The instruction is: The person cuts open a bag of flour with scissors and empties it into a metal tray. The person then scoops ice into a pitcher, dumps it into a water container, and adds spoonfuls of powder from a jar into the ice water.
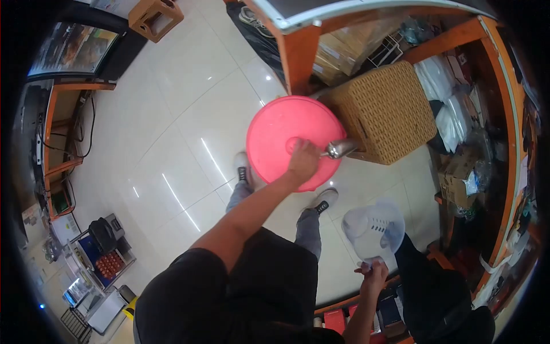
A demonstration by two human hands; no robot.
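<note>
Left hand, outstretched, curls round a shiny metal scoop atop the round pink lid, left of a woven box, while the right hand clasps a translucent tub near right.

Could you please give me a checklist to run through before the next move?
1. Left hand on the middle of the pink lid: ok.
2. Metal scoop held in that same hand: ok.
3. Right hand holding the clear container: ok.
4. Contents under the lid visible: not ok, the lid covers them.
5. Free space all around the lid: not ok, the wicker basket stands close by.
6. Firmness of either grip: cannot tell.
</note>
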